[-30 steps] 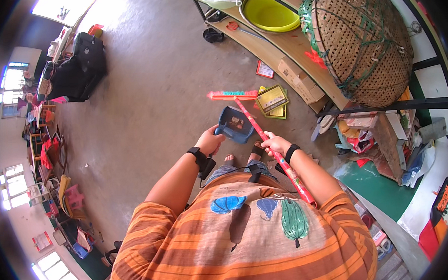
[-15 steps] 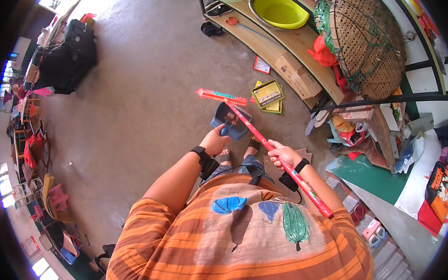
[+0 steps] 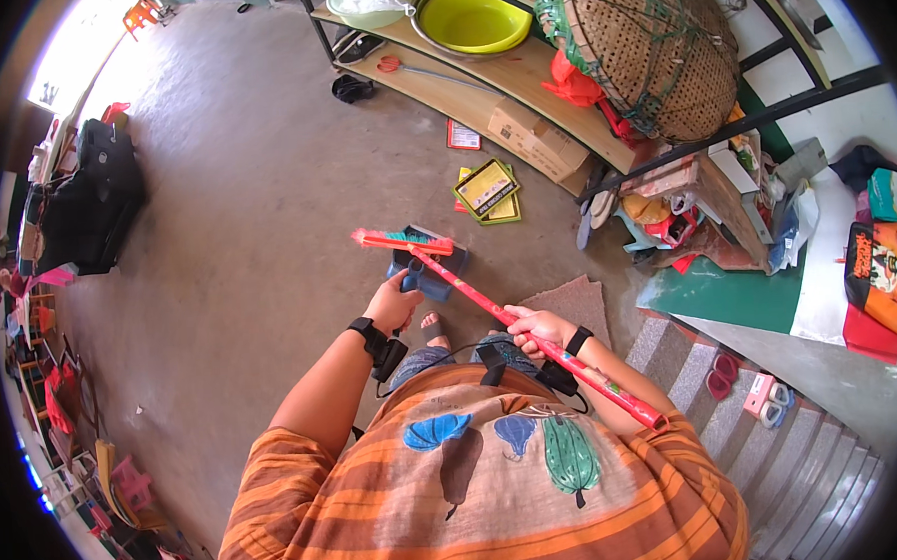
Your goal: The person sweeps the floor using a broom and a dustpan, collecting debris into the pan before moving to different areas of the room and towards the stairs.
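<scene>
Two hands are at work over the concrete floor (image 3: 235, 209): the right hand (image 3: 537, 328) is closed around the middle of a red broom (image 3: 510, 322), and the left hand (image 3: 394, 304) is wrapped on the handle of a blue dustpan (image 3: 420, 271). Taking the dustpan as the landmark, the broom's bristle head (image 3: 403, 242) lies just at its far edge, touching or nearly touching the pan's mouth, while the long red stick runs back from the pan past the right hand to end near the person's right shoulder. A sandalled foot (image 3: 433, 329) stands just behind the dustpan, and a small grey mat (image 3: 576, 302) lies to the right of it. Farther beyond the dustpan a pair of flat yellow-framed boards (image 3: 489, 190) rests on the floor, and past those stands a low wooden shelf (image 3: 520, 77) bearing a yellow basin (image 3: 471, 21) and a large woven basket (image 3: 649, 46). To the pan's left, well apart, a black bag (image 3: 90, 211) sits by the wall. The broom looks light and stiff, with a smooth slim stick that could turn in a loose grip, so mid-shaft is a sound place to hold it; the bristles look soft. The dustpan seems light, rigid plastic, best taken by its handle.
</scene>
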### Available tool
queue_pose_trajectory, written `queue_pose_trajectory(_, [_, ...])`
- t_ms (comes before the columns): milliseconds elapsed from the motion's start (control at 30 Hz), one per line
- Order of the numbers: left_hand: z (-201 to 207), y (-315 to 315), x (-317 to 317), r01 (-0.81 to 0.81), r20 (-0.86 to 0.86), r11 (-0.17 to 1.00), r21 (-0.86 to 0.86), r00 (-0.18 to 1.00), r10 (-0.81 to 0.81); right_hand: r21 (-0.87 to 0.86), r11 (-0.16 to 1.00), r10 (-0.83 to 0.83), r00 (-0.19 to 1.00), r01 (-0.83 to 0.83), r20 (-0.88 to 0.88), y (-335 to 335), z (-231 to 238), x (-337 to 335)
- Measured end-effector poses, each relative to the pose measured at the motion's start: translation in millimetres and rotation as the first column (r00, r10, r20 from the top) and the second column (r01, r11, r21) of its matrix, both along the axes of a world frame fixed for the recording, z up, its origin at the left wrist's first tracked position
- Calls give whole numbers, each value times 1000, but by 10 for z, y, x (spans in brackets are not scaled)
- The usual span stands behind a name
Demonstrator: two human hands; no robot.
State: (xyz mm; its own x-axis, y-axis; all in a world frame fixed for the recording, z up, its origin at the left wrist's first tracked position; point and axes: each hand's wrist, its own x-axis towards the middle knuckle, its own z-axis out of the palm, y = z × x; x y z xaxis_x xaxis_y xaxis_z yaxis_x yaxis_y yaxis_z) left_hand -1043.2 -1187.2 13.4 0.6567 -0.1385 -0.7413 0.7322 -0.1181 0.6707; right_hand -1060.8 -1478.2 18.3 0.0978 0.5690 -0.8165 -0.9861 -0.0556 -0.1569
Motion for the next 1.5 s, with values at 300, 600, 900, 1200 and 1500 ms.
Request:
queue_pose_trajectory(300, [365, -695, 111, 167, 40, 985, 52, 985, -169, -83, 990, -100, 981, 115, 167, -548, 268, -110])
queue_pose_trajectory(600, [146, -1920, 246, 402, 36, 911, 93, 913, -407, -238, 952, -155, 974, 192, 163, -1584, -239, -433])
queue_pose_trajectory(900, [166, -2588, 128, 383, -11, 921, 69, 923, -384, -127, 962, -224, 963, 243, 148, -2354, 96, -616])
queue_pose_trajectory(1200, [120, -2894, 331, 384, 34, 920, 79, 921, -388, -312, 926, -107, 942, 211, 318, -2503, -602, 287])
queue_pose_trajectory(1500, [137, -2961, 388, 355, 28, 932, 65, 933, -358, -167, 941, -279, 954, 295, 111, -2653, -478, -209])
